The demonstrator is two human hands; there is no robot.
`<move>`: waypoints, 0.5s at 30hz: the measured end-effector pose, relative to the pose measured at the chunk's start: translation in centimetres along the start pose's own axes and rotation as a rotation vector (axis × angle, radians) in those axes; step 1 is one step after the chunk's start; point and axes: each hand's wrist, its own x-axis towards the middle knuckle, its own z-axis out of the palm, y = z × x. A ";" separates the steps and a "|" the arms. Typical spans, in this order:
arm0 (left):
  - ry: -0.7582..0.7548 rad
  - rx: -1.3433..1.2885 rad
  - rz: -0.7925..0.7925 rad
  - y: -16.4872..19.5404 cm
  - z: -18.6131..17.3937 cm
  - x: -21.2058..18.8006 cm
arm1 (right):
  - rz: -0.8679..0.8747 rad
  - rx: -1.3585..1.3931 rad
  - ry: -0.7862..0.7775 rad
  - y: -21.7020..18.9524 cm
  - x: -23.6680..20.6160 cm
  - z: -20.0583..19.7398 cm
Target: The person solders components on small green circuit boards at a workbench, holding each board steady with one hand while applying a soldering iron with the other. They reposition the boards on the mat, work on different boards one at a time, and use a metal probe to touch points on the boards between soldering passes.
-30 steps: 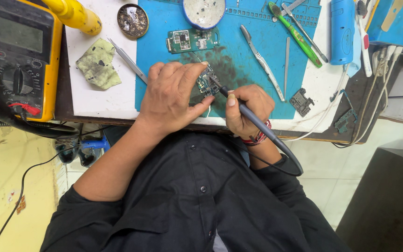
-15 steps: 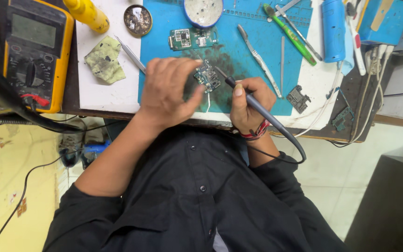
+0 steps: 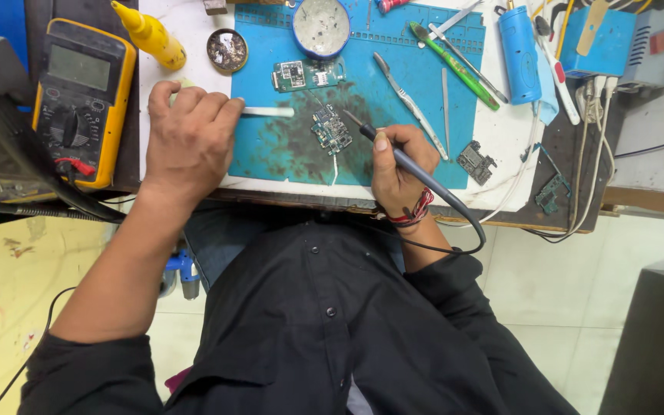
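While we're gripping the soldering iron pen-style in the right hand, its tip is hovering just beside the small board lying on the blue mat. Left hand is resting knuckles-up at the mat's left edge, fingers curled over a white stick, probably to keep it within reach. Whether we're actually pinching it, we can't tell. Multimeter is sitting left. Top tools are cut off.
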 end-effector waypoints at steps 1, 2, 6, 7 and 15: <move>-0.004 0.013 0.008 -0.1 -0.2 0.2 | -0.007 0.002 0.000 0.0 0.1 0.0; 0.001 -0.017 0.002 -0.2 -0.3 0.2 | -0.013 0.004 0.001 -0.1 0.1 0.0; 0.066 -0.275 -0.117 0.4 -0.7 0.1 | -0.027 0.014 0.007 -0.1 0.2 -0.1; 0.094 -0.374 -0.172 0.8 -0.6 0.0 | -0.022 0.017 0.003 -0.1 0.2 -0.1; 0.408 -1.493 -0.459 3.8 1.7 0.5 | -0.018 0.018 -0.026 0.4 0.0 -0.1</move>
